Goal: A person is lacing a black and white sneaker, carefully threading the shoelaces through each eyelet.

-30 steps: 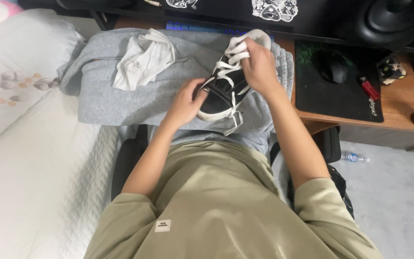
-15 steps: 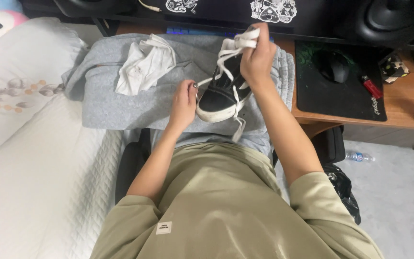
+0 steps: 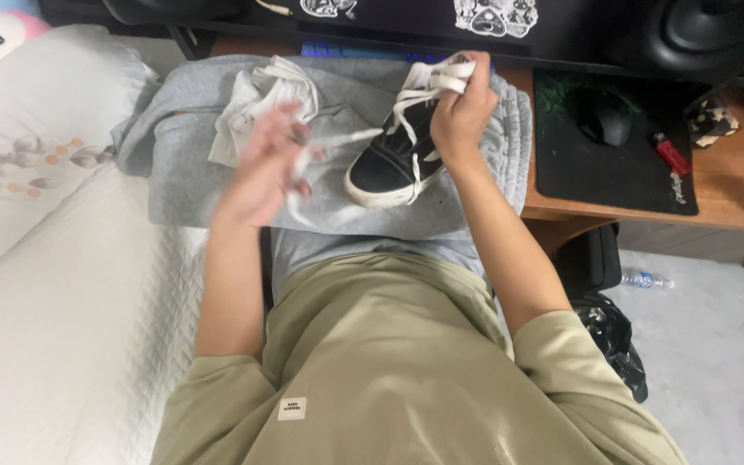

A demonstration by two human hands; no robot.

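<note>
The right hand [image 3: 462, 103] grips the white flat laces [image 3: 441, 76] of the black canvas sneaker [image 3: 389, 159]. The blurred left hand [image 3: 264, 168] pinches a lace end [image 3: 337, 138]. A hard tug could tip the sneaker off the grey sweatshirt [image 3: 217, 185].

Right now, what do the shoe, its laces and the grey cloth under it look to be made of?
Shoe: black upper, likely matte canvas or suede; white sole rim looks like rubber.
Laces: flat white woven fabric, held in the right hand.
Grey cloth: soft heathered knit, probably cotton fleece; it drapes and creases.

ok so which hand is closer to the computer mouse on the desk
The right hand. It holds white laces above the black shoe, just left of the mouse. The left hand is farther left, past the shoe.
</note>
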